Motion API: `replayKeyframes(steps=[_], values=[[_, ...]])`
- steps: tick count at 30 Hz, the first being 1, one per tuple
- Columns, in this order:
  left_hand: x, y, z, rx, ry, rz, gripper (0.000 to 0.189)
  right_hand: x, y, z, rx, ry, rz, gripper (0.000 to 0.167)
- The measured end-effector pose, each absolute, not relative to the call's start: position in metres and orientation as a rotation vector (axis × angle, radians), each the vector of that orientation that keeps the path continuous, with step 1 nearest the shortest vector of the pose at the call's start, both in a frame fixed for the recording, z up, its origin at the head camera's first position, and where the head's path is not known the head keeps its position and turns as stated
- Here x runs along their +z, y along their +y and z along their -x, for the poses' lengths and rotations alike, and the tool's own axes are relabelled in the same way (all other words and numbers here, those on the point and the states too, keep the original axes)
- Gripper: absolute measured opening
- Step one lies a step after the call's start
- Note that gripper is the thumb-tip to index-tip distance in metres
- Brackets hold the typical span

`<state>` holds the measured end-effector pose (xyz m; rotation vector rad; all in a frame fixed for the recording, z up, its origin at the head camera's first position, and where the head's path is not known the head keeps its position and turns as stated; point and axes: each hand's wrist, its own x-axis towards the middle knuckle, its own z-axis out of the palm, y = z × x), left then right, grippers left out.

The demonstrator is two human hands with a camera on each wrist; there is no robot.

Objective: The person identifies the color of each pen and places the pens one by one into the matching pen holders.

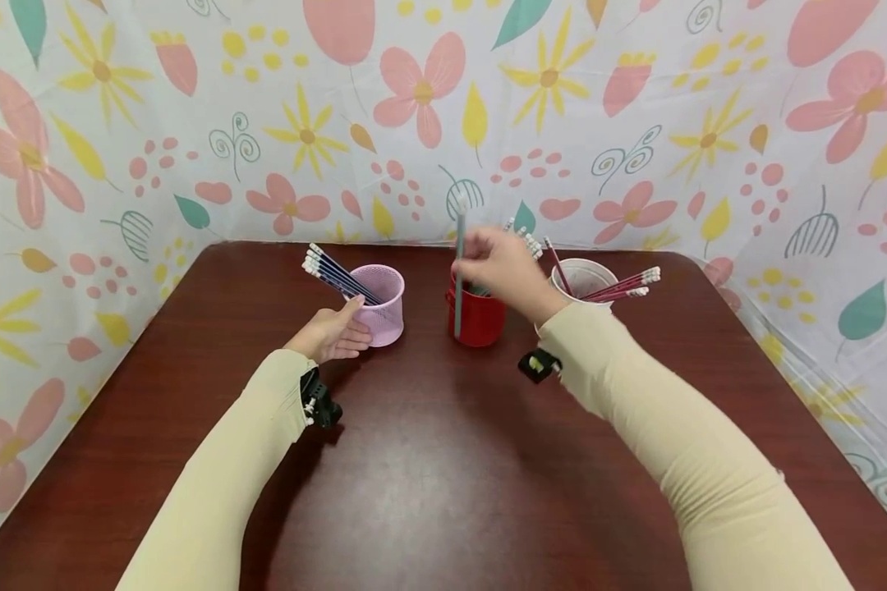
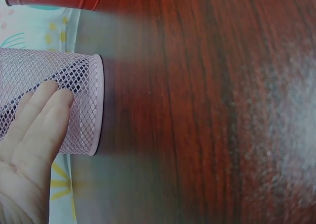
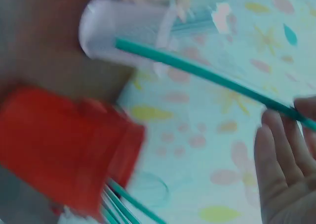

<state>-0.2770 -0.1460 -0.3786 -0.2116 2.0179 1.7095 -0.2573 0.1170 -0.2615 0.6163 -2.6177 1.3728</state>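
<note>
A green pencil point(image 3: 197, 74) is pinched between the thumb and fingers of my right hand point(image 1: 498, 263). In the head view it stands upright in front of the red bucket point(image 1: 482, 324), its top blurred. More green pencils point(image 3: 129, 204) stick out of that bucket in the right wrist view. My left hand point(image 1: 334, 332) rests against the near left side of a pink mesh pencil cup point(image 1: 388, 320), its thumb at the rim. Straight fingers point(image 2: 47, 117) lie along the mesh in the left wrist view. Several dark blue pencils point(image 1: 340, 275) lean leftward out of this cup.
Right of the red bucket stands a white cup point(image 1: 584, 271) with several dark red pencils point(image 1: 624, 287), partly behind my right forearm. All three containers stand toward the back of the brown table point(image 1: 414, 476). A flower-patterned cloth point(image 1: 310, 74) hangs behind the table.
</note>
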Motion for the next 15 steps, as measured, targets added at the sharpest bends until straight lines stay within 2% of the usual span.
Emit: replayKeyframes(steps=[7,15], values=[[-0.379,-0.148,0.279,1.718,2.027,0.214,0.075,-0.220,0.130,0.280,1.287,-2.360,-0.332,0.020],[-0.380,-0.147,0.279,1.733,2.015,0.208,0.074,-0.220,0.132,0.299,1.281,-2.341,-0.129,0.023]])
